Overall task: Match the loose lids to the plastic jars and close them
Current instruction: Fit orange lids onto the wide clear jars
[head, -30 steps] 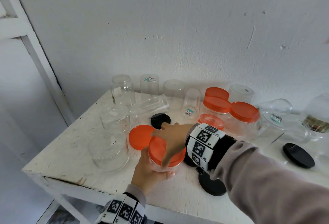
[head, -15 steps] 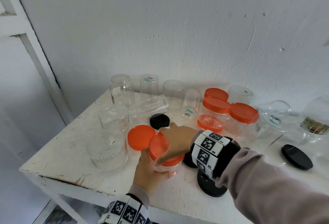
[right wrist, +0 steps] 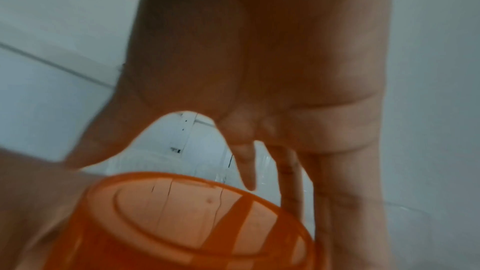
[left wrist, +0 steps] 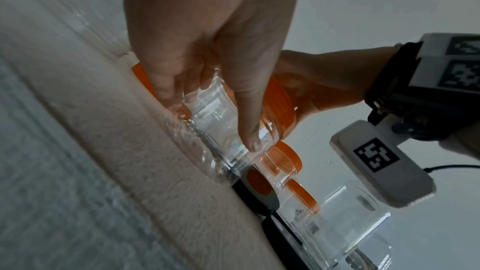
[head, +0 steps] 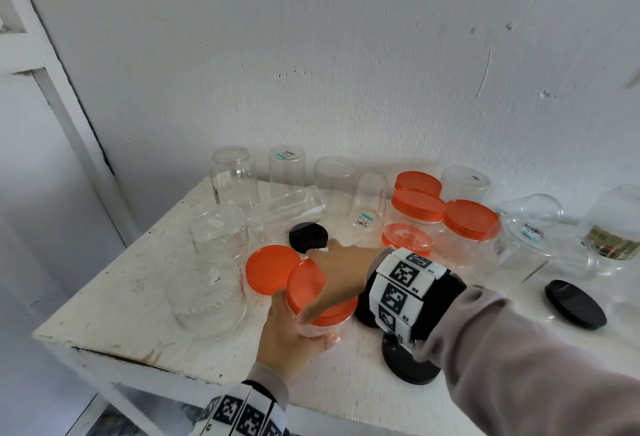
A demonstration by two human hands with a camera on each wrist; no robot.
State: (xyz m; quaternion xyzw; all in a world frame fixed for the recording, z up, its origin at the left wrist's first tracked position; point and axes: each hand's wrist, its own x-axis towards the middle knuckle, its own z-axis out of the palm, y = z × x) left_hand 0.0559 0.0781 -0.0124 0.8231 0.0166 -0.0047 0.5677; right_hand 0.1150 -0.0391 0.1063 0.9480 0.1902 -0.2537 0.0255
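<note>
A clear plastic jar (head: 320, 330) stands near the table's front edge, tipped a little to the left. My left hand (head: 294, 331) grips its body from the near side, with the thumb (left wrist: 250, 143) laid across the clear wall (left wrist: 207, 114). An orange lid (head: 304, 285) sits on the jar's mouth. My right hand (head: 332, 279) lies over that lid and holds its rim, thumb on the near side and fingers on the far side. The right wrist view shows the lid's top (right wrist: 182, 223) under the palm. The seam between lid and jar is hidden.
A loose orange lid (head: 272, 269) lies just left of the held jar. Black lids (head: 308, 236) (head: 575, 304) (head: 408, 363) lie around. Upturned clear jars (head: 207, 297) stand at the left and back. Orange-lidded jars (head: 471, 221) stand behind my right wrist. The table edge (head: 121, 359) is close.
My right hand has turned on the orange lid and its wrist has dropped toward me. The jar leans a little more to the left. My left hand keeps its grip.
</note>
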